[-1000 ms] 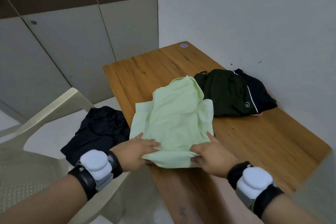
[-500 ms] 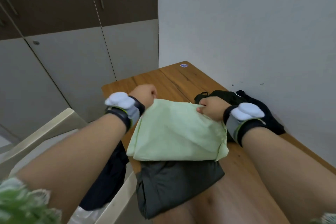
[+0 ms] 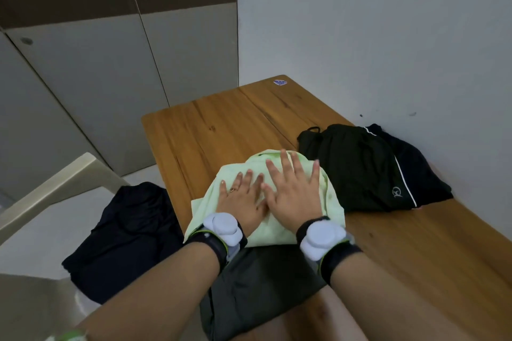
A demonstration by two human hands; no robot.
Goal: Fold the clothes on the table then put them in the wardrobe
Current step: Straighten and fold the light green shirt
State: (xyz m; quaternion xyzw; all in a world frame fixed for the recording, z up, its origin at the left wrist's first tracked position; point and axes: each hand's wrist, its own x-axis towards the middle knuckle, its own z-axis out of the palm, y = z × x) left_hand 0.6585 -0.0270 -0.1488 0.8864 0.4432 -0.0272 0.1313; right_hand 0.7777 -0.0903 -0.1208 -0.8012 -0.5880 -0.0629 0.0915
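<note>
A light green shirt (image 3: pixel 331 203) lies folded over near the front of the wooden table (image 3: pixel 221 124). My left hand (image 3: pixel 243 199) and my right hand (image 3: pixel 293 194) both press flat on it, fingers spread, holding nothing. Under the shirt's near edge lies a dark grey garment (image 3: pixel 263 293), reaching to the table's front edge. A black garment with a white stripe and logo (image 3: pixel 371 169) is heaped at the right against the wall. The wardrobe (image 3: pixel 91 72), grey with a brown band, stands shut at the back left.
A beige plastic chair (image 3: pixel 50 191) stands left of the table with a dark navy garment (image 3: pixel 124 235) piled on its seat. A white wall (image 3: pixel 360 36) borders the table's right side. A small sticker (image 3: pixel 280 82) marks the far corner.
The lower half of the green shirt was folded up and away over the upper half. Both hands then let go of the hem and came back to lie flat on the folded shirt.
</note>
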